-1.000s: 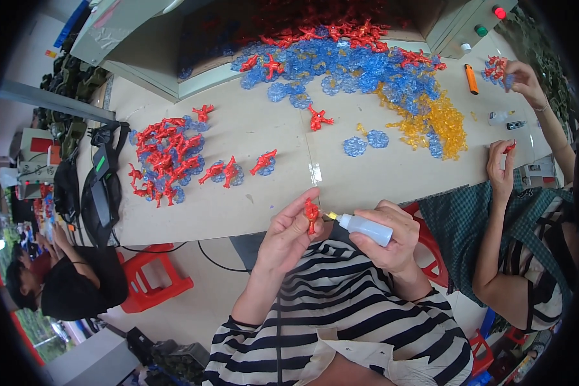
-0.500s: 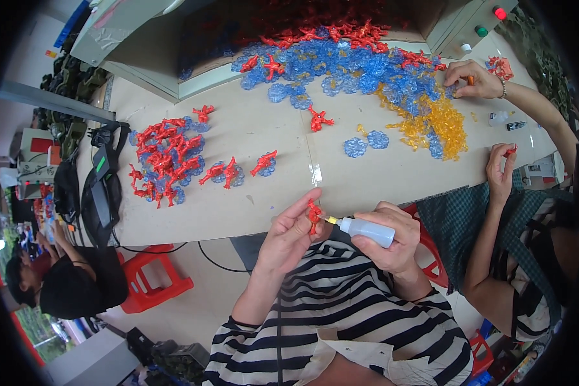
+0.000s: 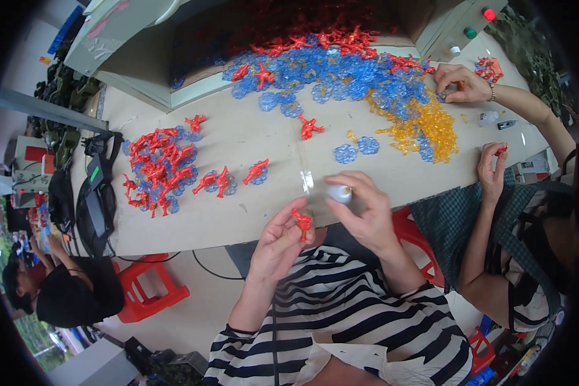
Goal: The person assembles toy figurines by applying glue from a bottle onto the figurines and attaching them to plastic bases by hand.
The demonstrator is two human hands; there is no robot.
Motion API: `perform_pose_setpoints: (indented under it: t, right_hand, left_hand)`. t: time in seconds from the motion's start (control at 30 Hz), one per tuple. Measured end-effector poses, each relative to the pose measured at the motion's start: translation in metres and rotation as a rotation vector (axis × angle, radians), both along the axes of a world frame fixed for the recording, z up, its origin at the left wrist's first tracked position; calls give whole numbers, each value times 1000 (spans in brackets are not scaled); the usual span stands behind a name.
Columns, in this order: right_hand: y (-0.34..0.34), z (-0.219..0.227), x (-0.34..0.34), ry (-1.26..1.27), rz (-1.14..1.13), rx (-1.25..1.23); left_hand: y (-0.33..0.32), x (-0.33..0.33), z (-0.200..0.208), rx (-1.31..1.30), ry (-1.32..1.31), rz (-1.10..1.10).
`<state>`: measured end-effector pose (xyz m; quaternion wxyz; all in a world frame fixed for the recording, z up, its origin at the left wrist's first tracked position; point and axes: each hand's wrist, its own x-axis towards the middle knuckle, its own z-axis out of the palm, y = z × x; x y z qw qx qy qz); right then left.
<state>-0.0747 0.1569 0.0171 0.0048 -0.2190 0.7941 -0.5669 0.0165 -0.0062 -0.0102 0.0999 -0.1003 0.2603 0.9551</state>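
Note:
My left hand (image 3: pixel 278 243) pinches a small red plastic figure (image 3: pixel 302 220) between thumb and fingers, just over the near table edge. Slightly right of it, my right hand (image 3: pixel 368 211) holds a whitish squeeze bottle (image 3: pixel 338 193) with a yellow tip, seen nearly end-on. The bottle is apart from the figure. Beyond my hands lie two clear blue flower-shaped discs (image 3: pixel 346 153) and a single red figure (image 3: pixel 311 127). To the left, a red figure on a blue disc (image 3: pixel 256 172) lies near a cluster of similar pieces (image 3: pixel 157 164).
A heap of blue discs (image 3: pixel 328 67) with red figures spreads before an open-fronted cabinet (image 3: pixel 135 80). Yellow pieces (image 3: pixel 441 128) are piled at right. A co-worker's hand (image 3: pixel 463 83) reaches to that pile; their other hand (image 3: pixel 491 170) holds something red. A black device (image 3: pixel 100 199) lies at left.
My right hand has drawn the bottle away from the figure and turned it, moving left and farther over the table. My left hand still holds the figure. The whole view has shifted slightly.

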Motion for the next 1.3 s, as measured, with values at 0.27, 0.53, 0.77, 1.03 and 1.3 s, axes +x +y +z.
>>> perform_pose_setpoints:
  t: [0.27, 0.53, 0.77, 1.03, 1.3]
  right_hand:
    - [-19, -6, -13, -31, 31, 30]
    - [-21, -4, -113, 400, -94, 380]
    - [-31, -12, -137, 452, -35, 611]
    - [14, 28, -31, -54, -95, 221]
    - [21, 3, 19, -424, 116, -268]
  left_hand:
    - [-5, 1, -1, 58, -8, 11]
    - [-7, -1, -2, 41, -44, 12]
    - [-4, -2, 2, 59, -23, -9]
    - [-4, 4, 5, 40, 13, -38]
    - [16, -7, 12, 92, -55, -139]
